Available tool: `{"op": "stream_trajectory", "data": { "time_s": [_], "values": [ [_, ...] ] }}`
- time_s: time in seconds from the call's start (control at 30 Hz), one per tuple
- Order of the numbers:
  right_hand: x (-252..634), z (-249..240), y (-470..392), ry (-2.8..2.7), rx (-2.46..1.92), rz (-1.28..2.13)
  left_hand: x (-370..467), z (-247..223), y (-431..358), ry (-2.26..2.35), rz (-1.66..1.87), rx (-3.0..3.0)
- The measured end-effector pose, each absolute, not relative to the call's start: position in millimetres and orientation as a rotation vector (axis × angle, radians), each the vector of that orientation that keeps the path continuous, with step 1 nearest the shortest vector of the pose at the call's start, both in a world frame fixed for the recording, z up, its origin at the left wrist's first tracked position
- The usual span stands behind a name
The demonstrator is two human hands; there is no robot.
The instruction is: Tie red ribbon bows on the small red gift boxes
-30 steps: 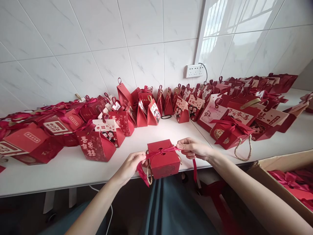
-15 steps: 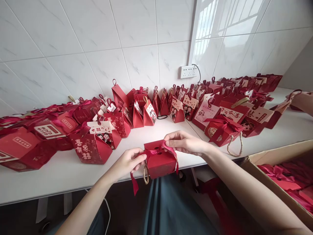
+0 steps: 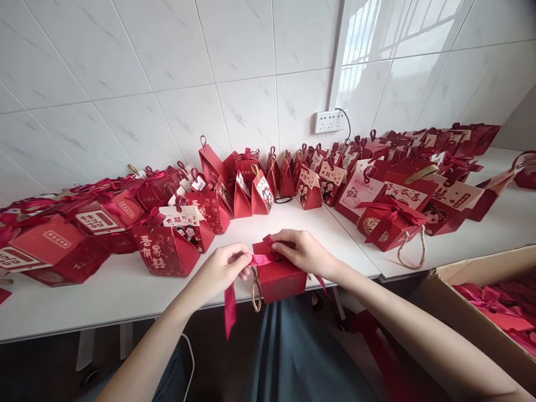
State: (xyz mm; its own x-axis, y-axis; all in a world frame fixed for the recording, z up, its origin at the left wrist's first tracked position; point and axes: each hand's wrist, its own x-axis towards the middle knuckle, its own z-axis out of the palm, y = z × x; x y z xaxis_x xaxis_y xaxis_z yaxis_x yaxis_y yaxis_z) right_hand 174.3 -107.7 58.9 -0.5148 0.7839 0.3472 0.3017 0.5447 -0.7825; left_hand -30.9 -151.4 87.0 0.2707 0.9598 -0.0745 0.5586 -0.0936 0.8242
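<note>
At the table's front edge sits a small red gift box [image 3: 281, 281] with a gold rope handle [image 3: 256, 295] hanging at its left side. A crimson ribbon [image 3: 230, 312] runs across the top of the box. My left hand [image 3: 228, 265], left of the box, pinches the ribbon, and one tail drops below the fingers past the table edge. My right hand [image 3: 302, 252] is over the box top with fingers closed on the ribbon near its middle. The right hand covers part of the ribbon crossing. Another ribbon tail hangs at the right of the box.
Many red gift boxes [image 3: 167, 251] line the white table [image 3: 247, 226] at left and along the tiled wall. A tied box with rope handle [image 3: 391, 223] stands at right. A cardboard carton [image 3: 446, 276] of ribboned boxes is at lower right. A socket strip [image 3: 330, 121] is on the wall.
My left hand has drawn the ribbon leftward, stretching it flat off the box. My right hand has turned palm-down over the box top. The other person's hand at right has left the view.
</note>
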Motion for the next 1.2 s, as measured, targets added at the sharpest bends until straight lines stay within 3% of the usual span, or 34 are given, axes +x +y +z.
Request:
{"op": "stream_trajectory", "data": {
  "time_s": [0.17,0.4,0.57,1.2],
  "values": [
    [174,55,-108,-2.07,-0.832,0.898,-24,92,-154,1.419,0.59,1.853],
    [170,52,-105,-1.842,-0.933,1.136,-10,107,-148,1.451,0.539,2.552],
    [170,57,-104,-1.976,-0.952,0.992,1,114,-136,1.306,0.508,2.846],
    [176,44,-102,-1.803,-0.841,1.112,-10,79,-119,1.316,0.734,2.373]
  ]
}}
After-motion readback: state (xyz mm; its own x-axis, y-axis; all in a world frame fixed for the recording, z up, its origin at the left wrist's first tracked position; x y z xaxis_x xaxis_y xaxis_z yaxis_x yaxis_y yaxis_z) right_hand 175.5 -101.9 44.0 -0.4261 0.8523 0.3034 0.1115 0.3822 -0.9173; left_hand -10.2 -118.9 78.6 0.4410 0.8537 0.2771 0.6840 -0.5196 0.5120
